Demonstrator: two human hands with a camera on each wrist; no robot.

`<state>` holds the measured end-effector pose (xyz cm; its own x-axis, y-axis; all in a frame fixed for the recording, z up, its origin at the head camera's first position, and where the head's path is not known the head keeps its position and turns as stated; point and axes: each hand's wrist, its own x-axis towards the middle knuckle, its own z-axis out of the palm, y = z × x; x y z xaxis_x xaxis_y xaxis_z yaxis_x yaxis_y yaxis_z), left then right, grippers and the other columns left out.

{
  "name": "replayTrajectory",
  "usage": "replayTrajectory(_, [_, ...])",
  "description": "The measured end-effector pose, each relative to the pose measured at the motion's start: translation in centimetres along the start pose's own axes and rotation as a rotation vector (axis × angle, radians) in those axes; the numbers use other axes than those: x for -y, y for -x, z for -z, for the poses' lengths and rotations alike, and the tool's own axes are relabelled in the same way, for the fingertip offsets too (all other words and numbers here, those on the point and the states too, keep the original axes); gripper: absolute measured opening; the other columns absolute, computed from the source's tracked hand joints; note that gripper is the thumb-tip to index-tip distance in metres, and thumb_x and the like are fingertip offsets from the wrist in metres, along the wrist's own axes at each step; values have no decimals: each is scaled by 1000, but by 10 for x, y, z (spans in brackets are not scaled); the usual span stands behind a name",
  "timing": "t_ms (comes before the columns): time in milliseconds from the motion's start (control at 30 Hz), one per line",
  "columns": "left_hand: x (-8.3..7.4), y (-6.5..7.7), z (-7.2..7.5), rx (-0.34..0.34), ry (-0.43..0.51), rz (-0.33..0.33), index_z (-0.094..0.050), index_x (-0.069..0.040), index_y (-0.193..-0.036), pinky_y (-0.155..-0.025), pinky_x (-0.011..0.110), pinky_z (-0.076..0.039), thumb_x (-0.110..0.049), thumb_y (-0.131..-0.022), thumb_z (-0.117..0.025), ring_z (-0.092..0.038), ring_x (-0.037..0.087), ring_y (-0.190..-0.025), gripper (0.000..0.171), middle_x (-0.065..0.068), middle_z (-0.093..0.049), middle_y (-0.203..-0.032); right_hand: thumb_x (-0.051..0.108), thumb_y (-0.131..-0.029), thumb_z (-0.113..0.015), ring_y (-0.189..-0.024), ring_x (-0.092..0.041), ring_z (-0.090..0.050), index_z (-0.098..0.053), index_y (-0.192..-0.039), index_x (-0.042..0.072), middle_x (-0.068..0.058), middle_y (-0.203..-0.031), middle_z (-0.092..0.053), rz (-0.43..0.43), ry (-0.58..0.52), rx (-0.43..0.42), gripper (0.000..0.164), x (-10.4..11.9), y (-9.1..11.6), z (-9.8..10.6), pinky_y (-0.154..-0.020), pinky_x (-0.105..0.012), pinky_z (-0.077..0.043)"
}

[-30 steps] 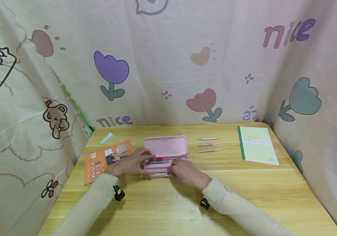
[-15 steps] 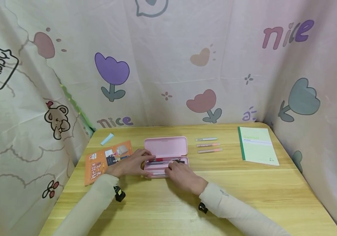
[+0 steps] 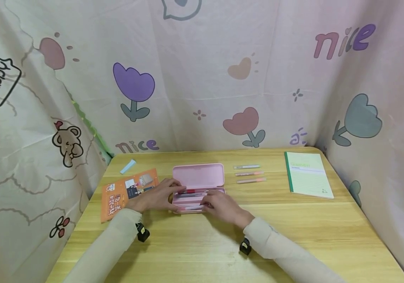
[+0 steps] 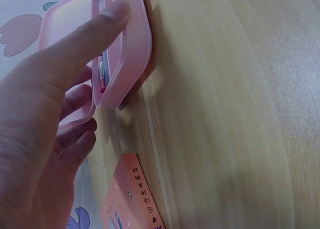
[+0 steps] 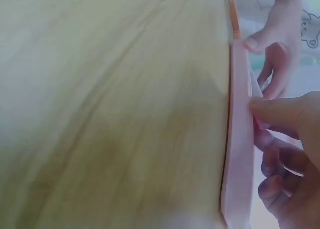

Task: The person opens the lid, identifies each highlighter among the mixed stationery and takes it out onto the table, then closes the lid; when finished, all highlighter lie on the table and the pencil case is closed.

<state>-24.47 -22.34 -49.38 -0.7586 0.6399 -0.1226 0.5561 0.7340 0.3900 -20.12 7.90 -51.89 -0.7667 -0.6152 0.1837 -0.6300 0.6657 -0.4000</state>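
Note:
A pink pencil case (image 3: pixel 198 175) lies with its lid raised on the wooden table, in the middle of the head view. My left hand (image 3: pixel 161 195) grips its left end; in the left wrist view the thumb (image 4: pixel 107 19) lies over the front rim and the fingers are at the hinge side. Over the front compartment, my right hand (image 3: pixel 223 208) pinches a whitish pen (image 3: pixel 192 207) between thumb and fingers, its right end slightly raised. Behind it, a red-ended pen (image 3: pixel 189 191) and a greyish pen (image 3: pixel 189 195) lie in the rear compartment. My right hand hides the case's right part.
An orange book (image 3: pixel 115 200) lies left of the case, with a light blue strip (image 3: pixel 128 166) behind it. Right of the lid are three pens in a row, the nearest a pinkish marker (image 3: pixel 251 181). A green-spined notebook (image 3: pixel 309 175) lies far right. Patterned curtains surround the table.
My right hand has shifted slightly right and back over the last half second. The whitish pen in its fingers now slants, right end higher. My left hand stays at the case's end.

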Motion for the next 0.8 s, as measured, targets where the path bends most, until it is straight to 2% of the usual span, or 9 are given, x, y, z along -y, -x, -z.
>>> replayTrajectory(133, [0, 1, 0, 1, 7, 3, -57, -16, -160, -119, 58, -49, -60, -88, -87, -47, 32, -146, 90, 10, -51, -157, 21, -102, -78, -103, -19, -71, -82, -114, 14, -2, -113, -78, -5, -10, -58, 14, -7, 3, 6, -93, -38, -62])
replayTrajectory(300, [1, -1, 0, 5, 4, 0, -56, -15, -161, -118, 58, -49, -59, -88, -87, -47, 33, -146, 90, 10, -51, -157, 13, -98, -81, -93, -15, -70, -81, -115, 8, -3, -108, -77, -10, -68, -145, 17, -31, 15, 23, -84, -31, -62])
replayTrajectory(433, [2, -1, -1, 12, -4, 2, -56, -17, -161, -119, 56, -49, -60, -88, -87, -47, 31, -146, 90, 9, -50, -158, 10, -97, -81, -88, -10, -65, -81, -115, 9, -1, -108, -77, -100, -147, -173, 18, -59, 31, 41, -77, -25, -58])
replayTrajectory(567, [3, -2, -1, 15, -6, 5, -55, -18, -161, -118, 56, -50, -62, -87, -86, -47, 31, -146, 92, 9, -50, -159, 13, -98, -81, -85, -8, -60, -81, -113, 13, 2, -107, -75, -197, -187, -188, 15, -88, 51, 58, -74, -25, -54])
replayTrajectory(800, [4, -2, -2, 14, -2, 9, -55, -18, -162, -119, 56, -50, -65, -86, -85, -47, 30, -147, 94, 8, -50, -159, 13, -100, -80, -89, -12, -63, -81, -115, 12, -4, -111, -76, -294, -146, -213, 15, -134, 87, 75, -78, -29, -54])
